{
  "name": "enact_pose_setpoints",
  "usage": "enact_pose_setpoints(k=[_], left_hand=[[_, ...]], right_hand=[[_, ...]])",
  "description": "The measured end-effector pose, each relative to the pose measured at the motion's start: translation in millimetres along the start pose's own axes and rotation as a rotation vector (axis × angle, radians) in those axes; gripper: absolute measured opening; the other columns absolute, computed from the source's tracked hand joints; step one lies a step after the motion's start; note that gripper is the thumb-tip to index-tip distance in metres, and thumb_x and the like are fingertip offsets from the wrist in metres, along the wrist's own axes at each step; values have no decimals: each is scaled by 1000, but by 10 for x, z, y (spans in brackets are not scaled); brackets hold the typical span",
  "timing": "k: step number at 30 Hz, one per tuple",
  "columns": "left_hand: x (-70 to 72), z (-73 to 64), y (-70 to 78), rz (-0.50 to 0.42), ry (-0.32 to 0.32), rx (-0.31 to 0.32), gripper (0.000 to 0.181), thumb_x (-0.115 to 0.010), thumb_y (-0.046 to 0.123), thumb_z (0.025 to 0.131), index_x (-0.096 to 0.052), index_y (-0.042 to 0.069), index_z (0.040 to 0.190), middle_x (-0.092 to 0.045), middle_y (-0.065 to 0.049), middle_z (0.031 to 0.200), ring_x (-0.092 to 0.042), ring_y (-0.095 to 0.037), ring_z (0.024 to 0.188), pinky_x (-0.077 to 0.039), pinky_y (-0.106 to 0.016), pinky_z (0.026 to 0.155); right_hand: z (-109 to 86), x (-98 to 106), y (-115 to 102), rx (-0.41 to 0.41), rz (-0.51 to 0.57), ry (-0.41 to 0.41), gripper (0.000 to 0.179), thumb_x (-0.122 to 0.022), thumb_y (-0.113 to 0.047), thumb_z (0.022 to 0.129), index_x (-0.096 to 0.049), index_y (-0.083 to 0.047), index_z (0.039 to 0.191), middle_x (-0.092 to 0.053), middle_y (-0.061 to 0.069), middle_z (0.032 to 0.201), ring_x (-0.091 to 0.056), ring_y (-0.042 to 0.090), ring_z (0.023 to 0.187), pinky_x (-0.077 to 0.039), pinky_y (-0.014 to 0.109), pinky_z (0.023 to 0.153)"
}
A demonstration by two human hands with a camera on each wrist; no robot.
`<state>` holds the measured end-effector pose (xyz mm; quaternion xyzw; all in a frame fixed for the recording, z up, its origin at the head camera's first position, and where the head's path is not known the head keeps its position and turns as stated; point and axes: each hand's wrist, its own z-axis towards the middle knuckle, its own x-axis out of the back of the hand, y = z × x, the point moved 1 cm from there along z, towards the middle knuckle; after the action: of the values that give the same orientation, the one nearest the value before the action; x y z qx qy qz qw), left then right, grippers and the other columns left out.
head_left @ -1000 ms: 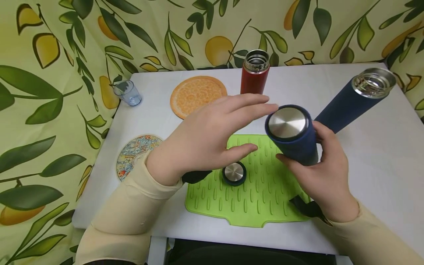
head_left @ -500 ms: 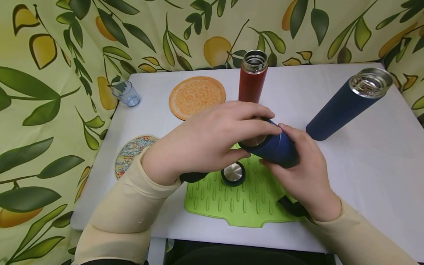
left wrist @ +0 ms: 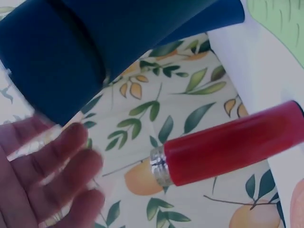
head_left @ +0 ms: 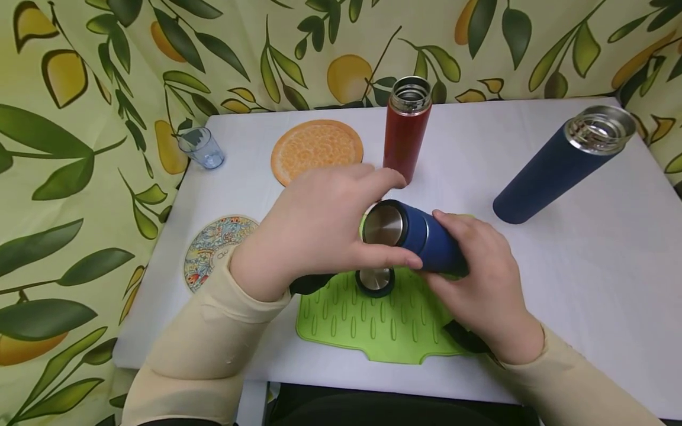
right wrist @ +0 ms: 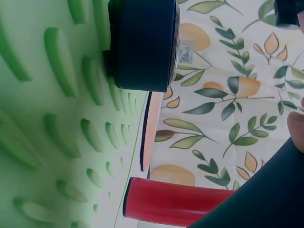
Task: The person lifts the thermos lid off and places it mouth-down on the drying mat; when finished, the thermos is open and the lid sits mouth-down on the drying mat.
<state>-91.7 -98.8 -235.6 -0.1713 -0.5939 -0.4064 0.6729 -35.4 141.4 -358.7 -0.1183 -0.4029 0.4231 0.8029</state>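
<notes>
My right hand [head_left: 485, 284] grips a blue thermos [head_left: 444, 248], tilted with its steel-topped cap [head_left: 385, 225] towards the left. My left hand [head_left: 325, 216] is at that cap, its thumb across the near side. In the left wrist view, the left fingers [left wrist: 71, 161] are loosely bent, apart from the blue cap end [left wrist: 47, 61]. Below the thermos, a small dark blue lid [head_left: 375, 283] with a steel top lies on a green ridged mat [head_left: 373, 331]. The lid's side also shows in the right wrist view [right wrist: 145, 47].
A lidless red thermos [head_left: 406, 142] stands behind the hands. At the right stands a taller lidless blue thermos [head_left: 549, 171]. A round orange mat [head_left: 317, 148], a patterned round mat [head_left: 205, 254] and a blue glass [head_left: 205, 149] are on the left side of the white table [head_left: 586, 284].
The blue thermos came left and tipped over towards my left hand. My left hand reached over the cap, then its fingers came away from the steel top, which shows again.
</notes>
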Motion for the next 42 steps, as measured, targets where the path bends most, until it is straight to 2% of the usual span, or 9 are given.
enact_pose_setpoints(k=[5,9,13,19,26,30,33,37,42], left_hand=[[48,-90,-100,-163,-37,-207,80,-98,46,83,-67,18,151,-62,-6,158,-61,-23,143,-50,-43,119],[37,-129,-125,-151,-41,-286,62,-91,9,91,-71,19,148,-61,-12,160,-63,-28,144,-53,-45,118],[11,-122,-128,-136,-45,-260,57,-87,4,92,-73,18,145,-67,-12,151,-71,-27,131,-58,-41,110],[-15,-113,-138,-142,-26,-128,62,-93,31,88,-72,13,143,-73,-3,132,-72,-17,108,-61,-36,94],[-102,-110,-125,-42,34,-35,72,-84,59,90,-70,13,144,-78,1,107,-72,-13,90,-60,-37,75],[-97,-120,-140,-104,12,-85,84,-91,59,87,-65,16,154,-73,-4,143,-72,-19,126,-59,-40,104],[-87,-130,-157,-164,-23,-182,78,-99,36,85,-66,18,153,-58,-8,164,-59,-26,148,-48,-45,122],[-102,-135,-160,-143,-19,-265,65,-92,7,89,-70,18,148,-62,-11,159,-65,-28,141,-53,-43,116],[-111,-131,-149,-162,7,-219,63,-94,14,87,-71,14,146,-71,-8,144,-72,-22,124,-58,-38,106]], right_hand=[[-4,23,35,-16,-24,-19,82,-94,-6,68,-67,-1,145,-75,24,130,-68,46,115,-45,42,108],[-9,46,62,-27,-55,-47,82,-95,-6,71,-65,1,147,-73,27,133,-67,47,118,-44,43,110],[-9,60,59,-25,-83,-81,79,-94,-9,76,-64,1,147,-72,27,134,-66,46,121,-44,47,110],[-13,50,31,-12,-82,-63,76,-94,-10,75,-67,-2,145,-74,25,131,-67,46,117,-47,56,102],[-14,49,18,8,-99,-81,74,-94,-11,77,-67,-3,145,-74,24,129,-68,46,116,-48,59,99],[-2,69,38,7,-106,-91,75,-94,-12,77,-66,0,146,-74,25,129,-69,46,116,-49,59,100],[5,89,58,0,-119,-105,76,-93,-13,78,-64,2,147,-73,26,132,-68,46,118,-49,59,102],[6,90,65,-2,-112,-90,77,-94,-11,76,-65,1,147,-74,25,132,-68,46,118,-48,61,101],[-1,65,53,3,-84,-48,80,-96,-5,69,-68,-5,145,-76,22,127,-70,45,114,-49,61,96]])
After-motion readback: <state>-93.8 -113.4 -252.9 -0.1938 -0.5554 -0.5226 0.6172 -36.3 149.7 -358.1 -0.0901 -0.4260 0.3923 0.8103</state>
